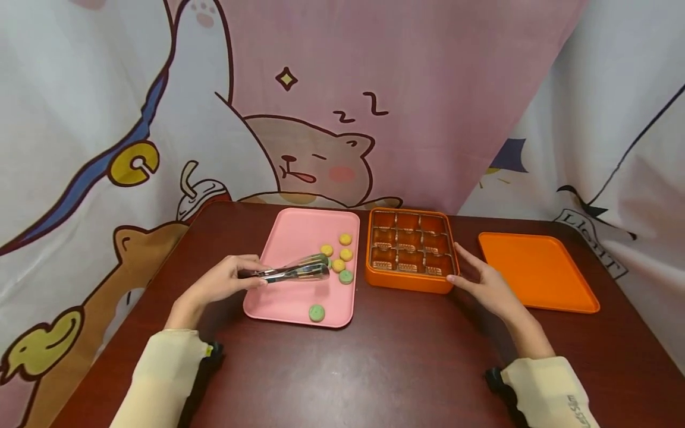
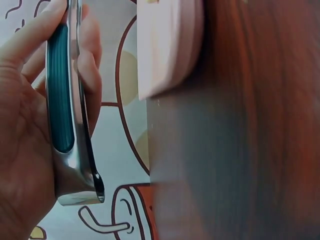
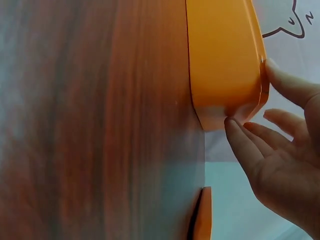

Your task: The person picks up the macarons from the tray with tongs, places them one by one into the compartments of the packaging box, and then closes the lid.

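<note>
My left hand (image 1: 227, 280) grips metal tongs (image 1: 293, 273) by the handle, which has a dark green inlay in the left wrist view. The tongs reach right over a pink tray (image 1: 291, 229), their ends overlapping one green macaron. Several small round yellow macarons (image 1: 345, 239) and green macarons (image 1: 346, 277) lie on the tray's right half; a single green macaron (image 1: 317, 313) sits near its front edge. My right hand (image 1: 492, 290) rests against the right front corner of an orange box (image 1: 409, 282), thumb and fingers fairly straight. Inside the box is a clear divided insert with several compartments.
A flat orange tray or lid (image 1: 537, 270) lies right of the box, behind my right hand. The dark wooden table (image 1: 342, 374) stretches out in front. A printed cloth (image 1: 428, 107) hangs close behind the table and along its sides.
</note>
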### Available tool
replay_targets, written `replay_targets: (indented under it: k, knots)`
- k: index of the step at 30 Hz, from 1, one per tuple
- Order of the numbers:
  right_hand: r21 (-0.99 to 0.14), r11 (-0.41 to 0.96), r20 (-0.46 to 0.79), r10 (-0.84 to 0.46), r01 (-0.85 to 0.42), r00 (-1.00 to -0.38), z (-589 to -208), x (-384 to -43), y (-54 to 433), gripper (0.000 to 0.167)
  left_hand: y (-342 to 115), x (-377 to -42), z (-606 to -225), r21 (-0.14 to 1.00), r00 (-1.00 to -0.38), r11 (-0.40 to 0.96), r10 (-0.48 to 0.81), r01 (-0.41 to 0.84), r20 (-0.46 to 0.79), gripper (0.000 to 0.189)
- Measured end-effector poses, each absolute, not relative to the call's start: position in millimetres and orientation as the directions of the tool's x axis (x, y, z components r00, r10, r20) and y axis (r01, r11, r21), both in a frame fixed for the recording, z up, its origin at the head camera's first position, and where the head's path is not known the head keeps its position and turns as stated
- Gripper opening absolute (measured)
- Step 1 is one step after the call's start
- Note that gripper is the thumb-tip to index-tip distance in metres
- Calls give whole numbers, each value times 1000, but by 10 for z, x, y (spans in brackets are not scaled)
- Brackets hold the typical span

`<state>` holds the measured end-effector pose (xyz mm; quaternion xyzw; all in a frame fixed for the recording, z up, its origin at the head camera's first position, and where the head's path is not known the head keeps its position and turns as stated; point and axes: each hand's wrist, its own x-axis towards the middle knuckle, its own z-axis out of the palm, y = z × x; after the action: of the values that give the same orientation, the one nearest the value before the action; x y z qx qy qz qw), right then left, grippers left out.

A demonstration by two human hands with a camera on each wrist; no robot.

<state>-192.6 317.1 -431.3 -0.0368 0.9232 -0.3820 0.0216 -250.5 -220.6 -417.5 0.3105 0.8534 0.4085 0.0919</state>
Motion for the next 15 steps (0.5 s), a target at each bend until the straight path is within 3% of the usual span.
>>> replay_targets:
  k: [7,15]
  knots:
    - [-722,690,-41,-118,-53,-992,-4382,-1917,3100,75,-2098,-2468,-4183,775,-791,467,608,426,68,20]
    - [-720,691,-28,-116,-61,-993,-4266,-1924,3154,76,-1696,-2683,-4022,763,-766,414,622,497,162,21]
